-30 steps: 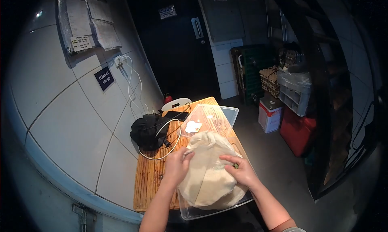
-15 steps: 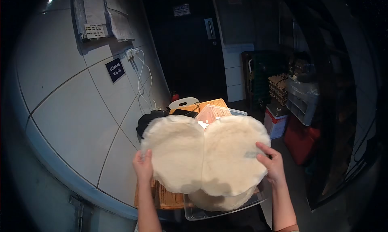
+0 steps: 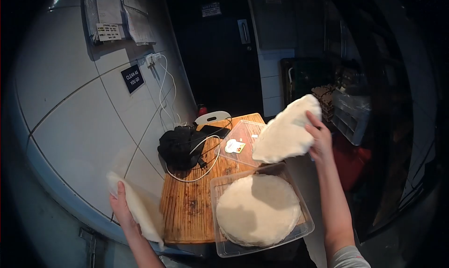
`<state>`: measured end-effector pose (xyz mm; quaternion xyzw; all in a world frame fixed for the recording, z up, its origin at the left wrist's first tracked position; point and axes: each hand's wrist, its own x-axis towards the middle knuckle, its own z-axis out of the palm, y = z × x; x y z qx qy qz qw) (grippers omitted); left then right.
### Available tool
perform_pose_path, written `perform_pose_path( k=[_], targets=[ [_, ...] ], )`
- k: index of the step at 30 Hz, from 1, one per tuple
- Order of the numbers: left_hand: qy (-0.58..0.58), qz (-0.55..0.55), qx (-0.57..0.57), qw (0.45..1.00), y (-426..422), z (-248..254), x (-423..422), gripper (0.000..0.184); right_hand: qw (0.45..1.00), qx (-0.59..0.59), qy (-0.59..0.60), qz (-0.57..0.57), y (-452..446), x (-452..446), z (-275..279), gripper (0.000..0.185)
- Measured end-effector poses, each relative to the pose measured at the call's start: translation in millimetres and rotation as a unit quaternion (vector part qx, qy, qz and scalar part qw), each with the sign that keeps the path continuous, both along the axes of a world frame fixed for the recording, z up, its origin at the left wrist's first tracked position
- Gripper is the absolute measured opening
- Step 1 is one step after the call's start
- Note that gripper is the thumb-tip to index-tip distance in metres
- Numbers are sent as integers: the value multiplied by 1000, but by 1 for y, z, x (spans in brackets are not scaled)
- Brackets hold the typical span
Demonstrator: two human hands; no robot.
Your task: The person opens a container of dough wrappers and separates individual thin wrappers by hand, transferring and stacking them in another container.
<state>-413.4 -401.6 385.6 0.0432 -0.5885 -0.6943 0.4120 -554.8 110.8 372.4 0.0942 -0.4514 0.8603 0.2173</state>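
The two hands are wide apart, each closed on a thin, pale piece of dough. The left hand [image 3: 122,212] grips a blurred dough sheet [image 3: 140,212] near its upper end, the thumb against it; the sheet hangs at a slant, nearly edge-on to the view, at the left side of the wooden worktop [image 3: 184,216]. The right hand [image 3: 317,137] pinches a raised dough sheet [image 3: 285,132] by its right side, fingers spread over the near face, with the sheet tilted above the far side of a clear plastic container [image 3: 214,202]. Inside this open container lies a round dough disc [image 3: 257,209], flat, partly in shadow. Beyond the container, a clear lid [image 3: 243,132] lies on the worktop, with a white label [image 3: 234,147] showing on it; the raised sheet hides part of the lid. To the lid's left are a black bag [image 3: 178,149] and a looped white cable [image 3: 199,178]. A white board [image 3: 213,117] with a handle slot sits at the worktop's far end.
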Motion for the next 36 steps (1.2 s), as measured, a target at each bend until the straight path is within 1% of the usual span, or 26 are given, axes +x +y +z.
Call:
perform_pose_path(
  k=[1, 2, 4, 5, 6, 8, 10, 11, 12, 13, 14, 15, 16, 17, 18, 19, 20, 21, 22, 25, 28, 29, 31, 32, 35, 36],
  targets=[
    [-4, -10, -1, 1000, 5, 2, 5, 28, 1000, 7, -7, -7, -13, -16, -4, 45],
    [14, -20, 21, 999, 13, 6, 8, 28, 1000, 14, -12, -13, -27, -33, -10, 43],
    [52, -39, 63, 996, 32, 17, 11, 27, 999, 24, 14, -24, -47, -73, -35, 40],
    [36, -45, 81, 995, 38, 24, 16, 27, 1000, 9, 5, -13, -58, -76, -35, 40],
    [19, -50, 99, 994, 44, 30, 22, 28, 1000, -22, 21, -7, -65, -83, -40, 39],
    [-7, -71, 123, 990, 48, 34, 24, 28, 998, -43, 34, 18, -70, -98, -61, 40],
    [-27, -104, 138, 985, 49, 35, 25, 29, 991, 84, -99, 33, -63, -104, -86, 40],
    [-38, -121, 147, 981, 49, 34, 25, 29, 974, 147, -166, 41, -59, -104, -100, 40],
    [-49, -138, 156, 977, 50, 33, 24, 30, 926, 339, -167, -3, -58, -96, -106, 39],
    [-60, -155, 167, 972, 52, 32, 23, 30, 838, 519, -160, -43, -58, -80, -104, 39],
    [-91, -127, 111, 982, 60, 27, 18, 30, 715, 679, -147, -76, -57, -62, -104, 39],
    [-124, -99, 54, 986, 77, 18, 9, 30, 715, 680, -121, -105, -66, -35, -96, 39],
    [-157, -73, -4, 985, 100, 12, 3, 31, 776, 627, -68, -24, -68, -17, -95, 37],
    [-144, -166, -16, 975, 138, 10, 1, 28, 825, 563, -13, 54, -69, 0, -92, 34],
    [-251, -149, -73, 954, 161, -7, -8, 28, 868, 445, -108, 195, -75, 26, -85, 29],
    [-164, -250, -189, 935, 176, -44, -25, 31, 887, 306, -191, 288, -82, 54, -78, 31],
    [-104, -341, -261, 897, 194, -80, -39, 33, 887, 204, -234, 343, -80, 75, -78, 33],
    [-213, -431, -181, 858, 221, -78, -29, 33, 874, 98, -273, 391, -78, 94, -79, 35],
    [-314, -511, -96, 794, 239, -74, -21, 34, 850, -10, -307, 429, -74, 106, -83, 38],
    [-333, -556, -49, 760, 252, -106, -23, 34, 851, -84, -300, 423, -53, 122, -112, 42],
    [-323, -537, -114, 771, 254, -110, -23, 34, 862, -49, -279, 419, -36, 123, -136, 34],
    [-325, -534, -132, 770, 254, -107, -23, 32, 870, -20, -295, 394, -33, 124, -140, 31],
    [-282, -524, -177, 784, 254, -112, -24, 31, 883, 36, -316, 346, -43, 125, -122, 27],
    [-260, -518, -201, 789, 254, -114, -25, 31, 887, 44, -320, 331, -45, 125, -121, 25],
    [-249, -469, -263, 806, 260, -121, -30, 36, 895, 81, -326, 292, -49, 125, -121, 19],
    [-231, -463, -274, 811, 263, -121, -28, 41, 896, 101, -324, 285, -51, 126, -123, 18]
  ],
)
